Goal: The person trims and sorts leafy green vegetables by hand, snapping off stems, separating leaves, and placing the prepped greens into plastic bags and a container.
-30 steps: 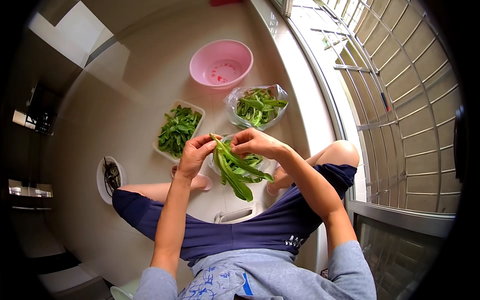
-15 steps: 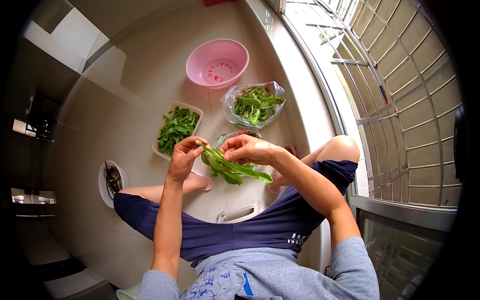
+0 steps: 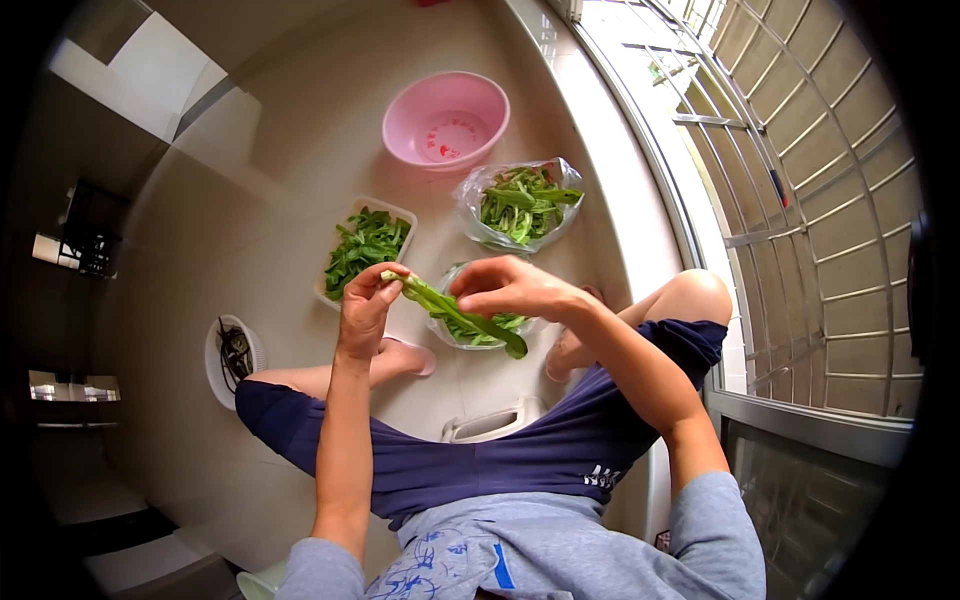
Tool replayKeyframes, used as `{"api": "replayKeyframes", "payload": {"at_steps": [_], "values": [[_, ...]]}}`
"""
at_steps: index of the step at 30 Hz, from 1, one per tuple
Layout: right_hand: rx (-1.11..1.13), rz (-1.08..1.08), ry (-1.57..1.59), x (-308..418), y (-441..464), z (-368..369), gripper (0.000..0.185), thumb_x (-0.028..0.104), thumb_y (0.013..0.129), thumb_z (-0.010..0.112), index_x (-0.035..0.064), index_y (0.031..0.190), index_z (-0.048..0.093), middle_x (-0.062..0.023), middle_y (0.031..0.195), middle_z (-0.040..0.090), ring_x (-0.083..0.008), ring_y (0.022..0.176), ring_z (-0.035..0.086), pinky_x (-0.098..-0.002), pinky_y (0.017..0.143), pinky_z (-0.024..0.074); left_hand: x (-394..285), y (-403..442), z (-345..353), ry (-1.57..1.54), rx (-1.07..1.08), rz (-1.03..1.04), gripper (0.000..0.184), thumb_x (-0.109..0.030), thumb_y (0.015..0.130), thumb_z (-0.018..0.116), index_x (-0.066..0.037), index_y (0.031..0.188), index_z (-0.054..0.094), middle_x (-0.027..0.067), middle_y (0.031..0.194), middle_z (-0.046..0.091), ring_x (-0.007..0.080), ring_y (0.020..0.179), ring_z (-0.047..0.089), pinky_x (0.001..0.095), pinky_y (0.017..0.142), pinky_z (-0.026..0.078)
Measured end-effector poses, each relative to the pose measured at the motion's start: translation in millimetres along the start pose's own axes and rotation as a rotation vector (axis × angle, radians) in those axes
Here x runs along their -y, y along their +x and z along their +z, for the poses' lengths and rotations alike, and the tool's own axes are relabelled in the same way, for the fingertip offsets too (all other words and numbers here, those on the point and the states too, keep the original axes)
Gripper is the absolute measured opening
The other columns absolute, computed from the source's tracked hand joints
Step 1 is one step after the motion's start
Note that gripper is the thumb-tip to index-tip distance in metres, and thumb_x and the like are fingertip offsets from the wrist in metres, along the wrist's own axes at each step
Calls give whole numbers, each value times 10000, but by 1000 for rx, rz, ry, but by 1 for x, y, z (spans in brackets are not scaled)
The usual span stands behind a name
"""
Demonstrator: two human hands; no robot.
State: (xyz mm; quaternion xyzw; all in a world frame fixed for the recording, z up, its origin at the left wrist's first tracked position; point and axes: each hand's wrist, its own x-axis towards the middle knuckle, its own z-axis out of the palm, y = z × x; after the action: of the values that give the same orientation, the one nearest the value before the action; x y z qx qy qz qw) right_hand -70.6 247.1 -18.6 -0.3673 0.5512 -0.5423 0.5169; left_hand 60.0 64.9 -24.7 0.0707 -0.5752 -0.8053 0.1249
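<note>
My left hand point(image 3: 364, 312) pinches the pale stem end of a leafy green stalk point(image 3: 432, 298). The stalk slants down to the right, its leaf tip hanging free. Over its middle hovers my right hand point(image 3: 522, 288), fingers stretched and thumb apart, with nothing visible in it. Beneath both hands, partly hidden, is a clear plastic bag point(image 3: 437, 327) with green leaves in it. A second plastic bag point(image 3: 470, 212) of leafy greens stands just beyond. Left of it, a white rectangular basket point(image 3: 411, 222) holds a heap of picked leaves.
A pink basin point(image 3: 400, 125) stands farther off on the tiled floor point(image 3: 280, 200). A white round basket point(image 3: 260, 352) with dark, thin strands sits at the left. A window ledge and metal bars point(image 3: 800, 230) line the right. A light-coloured stool edge point(image 3: 490, 425) shows between my legs.
My right hand has opened and come off the stalk. Fewer greens hang from my left hand, and the lower bag's leaves now show more. The view has shifted slightly.
</note>
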Motion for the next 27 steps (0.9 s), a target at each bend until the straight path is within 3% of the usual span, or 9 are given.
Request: {"api": "replayKeyframes", "payload": {"at_steps": [3,5,6,16,19,23,24,25,27], "values": [[-173,-89,-227,9,-6,-17,345,237,687,623,-20,904,548,-94,802,580,-146,735,536,-263,675,437,-4,-1,-7,66,-65,34,164,-9,766,461,7,913,533,76,850,551,136,807,506,250,762,383],[-136,-57,-298,17,-12,-23,369,260,681,641,-8,917,546,-58,778,571,-117,710,515,-252,653,419,-3,-2,-13,86,-120,35,174,-10,763,465,2,922,535,68,850,557,119,792,510,234,753,385],[-150,-113,-371,21,-15,-22,353,255,662,647,-17,867,555,-112,760,581,-171,688,544,-276,646,437,-4,-2,-15,88,-126,40,174,-10,763,465,2,922,535,68,850,557,119,792,510,234,753,385],[-315,-108,-842,1,0,17,298,234,628,628,-11,787,572,-172,734,573,-294,690,557,-350,627,434,-3,-5,-13,92,-205,90,182,-4,742,504,-5,918,549,38,831,568,89,776,511,207,740,388],[-334,-61,-726,-8,5,19,243,195,629,614,-14,748,579,-180,690,566,-307,652,552,-352,612,435,0,-5,-10,84,-205,94,182,-6,742,506,-5,919,549,41,834,570,92,776,515,207,738,390],[-369,-177,-605,-22,10,10,187,122,638,582,-29,748,580,-181,650,562,-295,602,556,-334,577,439,9,-5,-11,65,-264,86,176,-14,750,502,-7,920,548,42,824,569,90,760,517,214,735,396],[-376,-183,-628,-25,11,8,156,96,667,584,-28,761,573,-130,598,547,-221,535,514,-306,558,421,12,-4,-11,63,-266,89,176,-14,750,502,-7,920,548,42,824,569,90,760,517,214,735,396],[-372,-184,-630,-25,11,7,156,96,667,584,-28,761,573,-130,598,547,-221,535,514,-306,558,421,15,-4,-11,7,-297,74,167,-27,754,504,-15,914,550,33,816,566,86,754,514,218,726,397],[-434,-68,-428,-25,12,6,148,89,686,565,-41,757,558,-93,565,518,-133,518,478,-271,510,400,23,-4,-11,-50,-332,63,158,-41,758,505,-24,909,552,25,809,563,82,748,510,222,717,399]]}}
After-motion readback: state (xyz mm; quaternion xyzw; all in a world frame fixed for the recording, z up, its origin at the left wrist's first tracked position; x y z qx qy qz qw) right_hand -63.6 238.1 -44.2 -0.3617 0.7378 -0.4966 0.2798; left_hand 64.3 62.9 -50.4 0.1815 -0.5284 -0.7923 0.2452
